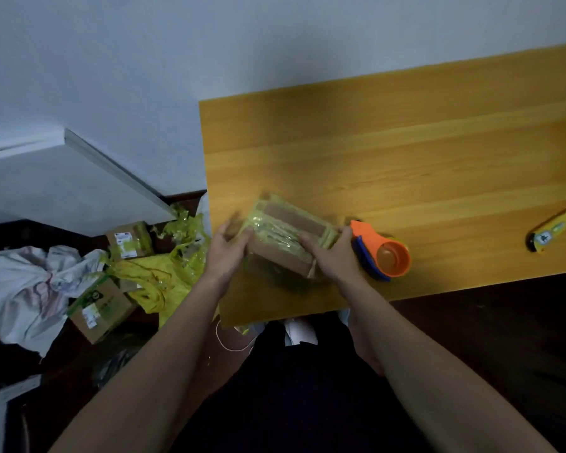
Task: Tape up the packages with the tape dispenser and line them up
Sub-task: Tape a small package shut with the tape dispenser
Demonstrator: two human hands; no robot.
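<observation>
both hands clasp 1 cardboard package (288, 243) wrapped in yellowish tape, left hand (226, 253) curled round its left end, right hand (330, 259) round its right end, at the wooden table's (406, 165) near left corner. just right of it lies the orange tape dispenser (383, 253); a yellow utility knife (556, 228) lies well apart.

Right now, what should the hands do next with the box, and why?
Probably set the box flat on the table and let the right hand take the tape dispenser beside it. Both hands grip the box, the left hand too, so nothing holds the dispenser for taping.
</observation>
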